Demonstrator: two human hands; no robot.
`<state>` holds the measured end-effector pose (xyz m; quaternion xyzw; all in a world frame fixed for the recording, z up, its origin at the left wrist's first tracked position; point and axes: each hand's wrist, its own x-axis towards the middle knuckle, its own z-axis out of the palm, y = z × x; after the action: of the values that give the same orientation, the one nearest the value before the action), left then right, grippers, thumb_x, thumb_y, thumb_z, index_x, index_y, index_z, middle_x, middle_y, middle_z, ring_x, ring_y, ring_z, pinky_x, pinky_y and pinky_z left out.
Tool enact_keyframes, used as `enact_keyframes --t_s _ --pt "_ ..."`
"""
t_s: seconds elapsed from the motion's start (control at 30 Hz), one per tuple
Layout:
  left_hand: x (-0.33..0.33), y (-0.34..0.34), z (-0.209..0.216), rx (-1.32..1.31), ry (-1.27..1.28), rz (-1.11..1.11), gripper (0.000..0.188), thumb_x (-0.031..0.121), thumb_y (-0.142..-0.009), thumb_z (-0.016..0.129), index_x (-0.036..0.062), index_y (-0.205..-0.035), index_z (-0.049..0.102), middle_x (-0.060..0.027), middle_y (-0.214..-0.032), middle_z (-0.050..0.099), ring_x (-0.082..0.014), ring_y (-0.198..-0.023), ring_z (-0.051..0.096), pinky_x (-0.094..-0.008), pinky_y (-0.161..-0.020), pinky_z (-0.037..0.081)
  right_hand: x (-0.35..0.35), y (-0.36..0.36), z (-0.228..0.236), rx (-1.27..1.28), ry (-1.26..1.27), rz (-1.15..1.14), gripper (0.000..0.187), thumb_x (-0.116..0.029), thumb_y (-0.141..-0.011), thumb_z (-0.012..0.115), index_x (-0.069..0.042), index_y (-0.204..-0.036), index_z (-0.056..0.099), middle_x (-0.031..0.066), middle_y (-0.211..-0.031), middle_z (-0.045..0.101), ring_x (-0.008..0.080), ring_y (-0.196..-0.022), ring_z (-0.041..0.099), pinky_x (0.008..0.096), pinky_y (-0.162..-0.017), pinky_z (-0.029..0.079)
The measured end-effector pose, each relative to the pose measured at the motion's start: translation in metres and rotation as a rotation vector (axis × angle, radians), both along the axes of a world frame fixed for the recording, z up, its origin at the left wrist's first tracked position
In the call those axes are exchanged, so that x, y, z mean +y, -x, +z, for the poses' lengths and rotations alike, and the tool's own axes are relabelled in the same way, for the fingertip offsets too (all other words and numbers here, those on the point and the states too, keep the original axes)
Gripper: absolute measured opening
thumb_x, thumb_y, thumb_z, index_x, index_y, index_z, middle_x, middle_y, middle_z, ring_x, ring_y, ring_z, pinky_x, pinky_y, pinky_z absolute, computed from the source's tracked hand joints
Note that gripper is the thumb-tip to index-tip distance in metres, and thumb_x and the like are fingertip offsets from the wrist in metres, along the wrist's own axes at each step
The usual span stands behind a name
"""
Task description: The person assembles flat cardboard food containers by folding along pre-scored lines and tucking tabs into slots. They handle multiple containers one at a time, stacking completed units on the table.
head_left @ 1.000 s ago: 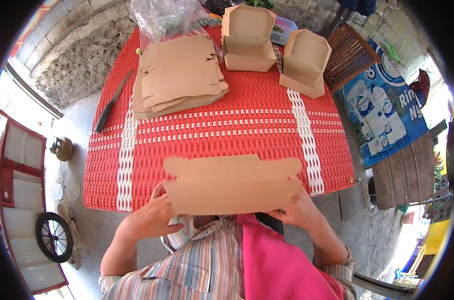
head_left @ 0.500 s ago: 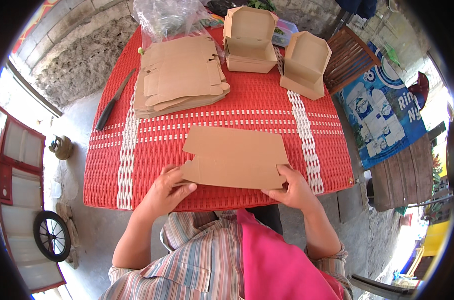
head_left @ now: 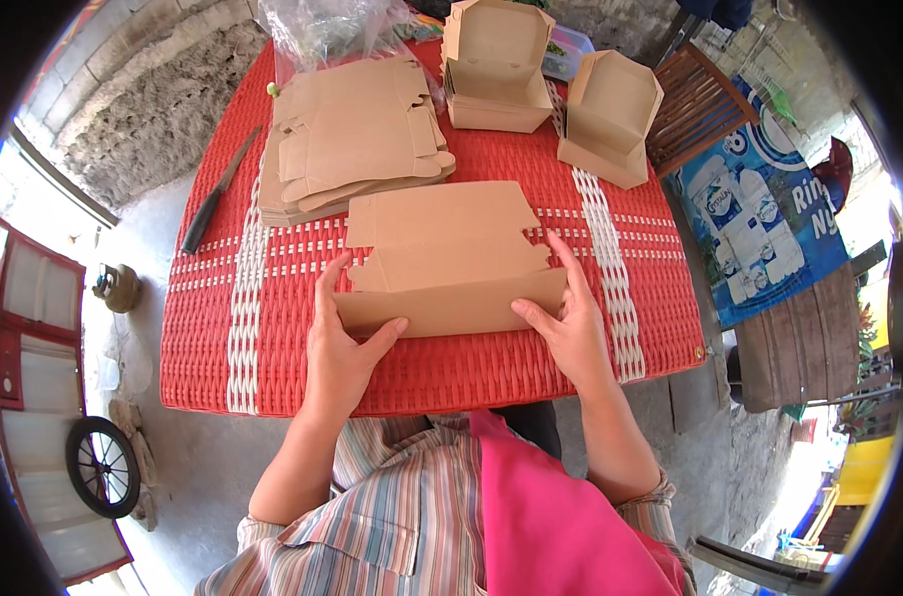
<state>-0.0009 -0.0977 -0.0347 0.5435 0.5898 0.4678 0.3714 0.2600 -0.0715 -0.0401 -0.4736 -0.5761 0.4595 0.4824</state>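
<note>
A partly folded brown cardboard food box (head_left: 442,260) sits in front of me near the table's front edge. Its near wall stands up, and the larger panel with notched sides slopes away behind. My left hand (head_left: 342,333) grips the box's left end, thumb on the near wall and fingers along the side. At the right end my right hand (head_left: 569,313) does the same, its thumb pressed to the near wall. Beyond lies a stack of flat cardboard box blanks (head_left: 357,124). Folded open boxes, one nested stack (head_left: 493,104) and a single box (head_left: 607,149), stand at the far right.
Red woven table (head_left: 213,338) with white bands fills the middle. A dark-handled knife (head_left: 205,219) lies at its left. Behind the blanks are a clear plastic bag (head_left: 322,35) and a plastic container (head_left: 569,52). A wooden chair (head_left: 705,109) stands to the right.
The cardboard, a nearly flat sheet before, now has its near panel folded upright and sits farther from me. Both hands moved forward and now hold its ends with fingers along the sides.
</note>
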Motion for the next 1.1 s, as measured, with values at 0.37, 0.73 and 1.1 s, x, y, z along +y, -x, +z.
enact_keyframes --t_s 0.37,0.73,1.1 --pt "-0.019 -0.018 -0.005 0.539 -0.268 0.099 0.093 0.003 -0.075 0.079 0.0106 -0.153 0.028 -0.0231 -0.138 0.043 -0.0348 -0.115 0.057 -0.0472 -0.099 0.045 -0.022 0.017 0.0 -0.481 -0.173 -0.196 0.091 -0.005 -0.082 0.076 -0.014 -0.156 0.025 0.0193 -0.146 0.045 0.038 -0.13 0.05 0.0439 -0.105 0.044" --pt "-0.042 -0.021 0.004 0.849 -0.364 -0.453 0.046 0.028 -0.087 0.069 0.0104 -0.129 0.064 -0.0159 -0.137 0.055 -0.0358 -0.13 0.05 -0.0533 -0.105 0.04 -0.044 0.024 -0.004 -0.927 -0.532 0.168 0.036 -0.015 -0.085 0.069 -0.007 -0.12 0.067 0.0045 -0.109 0.065 0.0229 -0.108 0.061 0.0413 -0.096 0.043" --pt "-0.045 -0.019 0.003 0.894 -0.314 -0.49 0.047 0.03 -0.088 0.069 0.0086 -0.129 0.064 -0.0079 -0.141 0.054 -0.0307 -0.139 0.042 -0.0551 -0.111 0.033 -0.055 0.025 0.002 -1.045 -0.63 0.189 0.029 -0.021 -0.087 0.069 -0.012 -0.114 0.072 0.0015 -0.117 0.067 0.0202 -0.114 0.06 0.0461 -0.098 0.044"
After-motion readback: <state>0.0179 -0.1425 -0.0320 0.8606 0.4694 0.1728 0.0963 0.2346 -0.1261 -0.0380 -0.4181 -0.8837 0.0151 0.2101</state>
